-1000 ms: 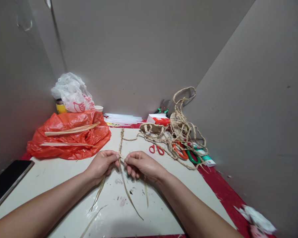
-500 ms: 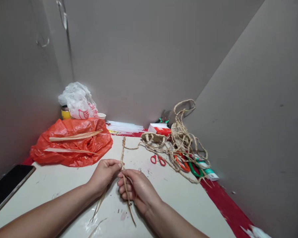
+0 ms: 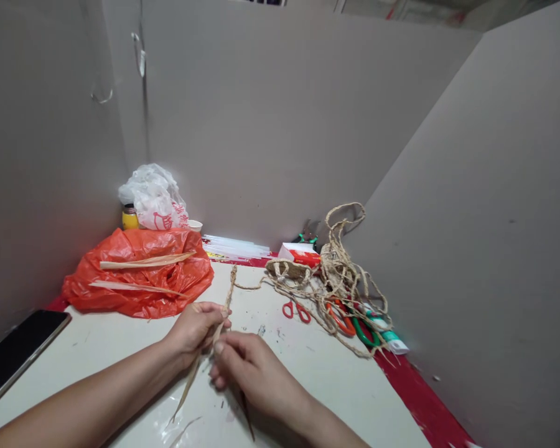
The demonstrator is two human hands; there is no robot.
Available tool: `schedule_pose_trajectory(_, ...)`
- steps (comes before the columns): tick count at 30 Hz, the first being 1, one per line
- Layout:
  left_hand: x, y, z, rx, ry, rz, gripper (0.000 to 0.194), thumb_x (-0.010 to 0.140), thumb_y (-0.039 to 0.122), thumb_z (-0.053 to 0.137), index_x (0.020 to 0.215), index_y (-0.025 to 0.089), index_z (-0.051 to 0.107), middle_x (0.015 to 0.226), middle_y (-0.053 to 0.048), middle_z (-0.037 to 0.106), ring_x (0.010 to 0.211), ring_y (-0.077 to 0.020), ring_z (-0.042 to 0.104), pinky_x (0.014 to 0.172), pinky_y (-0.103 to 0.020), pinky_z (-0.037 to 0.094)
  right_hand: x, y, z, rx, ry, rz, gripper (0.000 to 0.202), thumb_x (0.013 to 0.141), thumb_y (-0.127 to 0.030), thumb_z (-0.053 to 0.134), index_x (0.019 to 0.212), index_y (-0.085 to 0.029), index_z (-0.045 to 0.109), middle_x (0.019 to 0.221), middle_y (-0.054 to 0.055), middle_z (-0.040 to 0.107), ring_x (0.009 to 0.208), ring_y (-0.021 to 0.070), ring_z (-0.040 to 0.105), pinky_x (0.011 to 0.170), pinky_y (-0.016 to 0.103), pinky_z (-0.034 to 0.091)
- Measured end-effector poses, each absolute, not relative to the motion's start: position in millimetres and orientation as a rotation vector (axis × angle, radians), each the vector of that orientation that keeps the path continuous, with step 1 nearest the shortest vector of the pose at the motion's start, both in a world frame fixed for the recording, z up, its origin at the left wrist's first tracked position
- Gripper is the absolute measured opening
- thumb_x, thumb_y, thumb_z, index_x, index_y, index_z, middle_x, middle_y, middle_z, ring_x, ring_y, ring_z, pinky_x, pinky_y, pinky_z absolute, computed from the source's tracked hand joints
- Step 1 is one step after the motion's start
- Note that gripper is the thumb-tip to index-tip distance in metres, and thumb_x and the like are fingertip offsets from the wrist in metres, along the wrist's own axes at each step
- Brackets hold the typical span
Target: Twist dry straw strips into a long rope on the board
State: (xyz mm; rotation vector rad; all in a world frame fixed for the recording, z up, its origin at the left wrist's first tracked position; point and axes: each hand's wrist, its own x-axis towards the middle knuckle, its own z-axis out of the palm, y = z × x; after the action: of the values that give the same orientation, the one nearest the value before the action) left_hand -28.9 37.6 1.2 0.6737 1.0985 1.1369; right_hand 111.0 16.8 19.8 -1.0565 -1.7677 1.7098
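Note:
A braid of straw-coloured plant fibre [image 3: 231,289] runs away from me over the white table top. My left hand [image 3: 193,333] pinches its near end between thumb and fingers. Just below that, my right hand [image 3: 249,367] grips a flat fibre strand, thumb against the fingers, and this strand slants down from the braid. Beneath my left hand a loose strand [image 3: 186,389] trails toward me; another dark end shows under my right hand. A thin cord links the far part of the braid to a heap of braided rope [image 3: 338,261].
On the left lies an orange plastic bag [image 3: 121,298] carrying two fibre strips [image 3: 142,261], with a phone [image 3: 23,348] nearer me. Red-handled scissors [image 3: 296,312], orange and green handles [image 3: 364,330] and a woven piece [image 3: 287,272] lie right. Grey panels [image 3: 261,124] enclose the table.
My right hand has shifted slightly left and turned over, drawing a strand across below the braid. My left hand stays at the braid. The camera view has tilted up a little.

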Motion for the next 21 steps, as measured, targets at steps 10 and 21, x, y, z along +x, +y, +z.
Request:
schedule_pose_trajectory(10, -37.1, 44.7, -1.4, 0.708, 0.979, 1.001, 0.024, 0.057, 0.027, 0.075, 0.069, 0.010, 0.063, 0.051, -0.001, 0.058, 0.037, -0.0052, 0.041, 0.038, -0.018, 0.022, 123.3, 59.4, 16.3, -1.025, -1.443, 1.719, 0.034, 0.074, -0.045, 0.063, 0.092, -0.016, 0.059, 0.083, 0.005, 0.063, 0.067, 0.0128, 0.057, 0.064, 0.025, 0.045)
schedule_pose_trajectory(21, -30.7, 38.9, -5.0, 0.841, 1.080, 1.028, 0.028, 0.063, 0.032, 0.074, 0.079, 0.011, 0.065, 0.067, -0.007, 0.069, 0.057, -0.0143, 0.061, 0.057, -0.023, 0.043, 124.8, 68.9, 3.4, -1.107, -1.461, 2.123, 0.037, 0.077, -0.052, 0.059, 0.072, -0.016, 0.053, 0.046, -0.010, 0.030, 0.036, 0.0029, 0.013, 0.031, 0.018, 0.007)
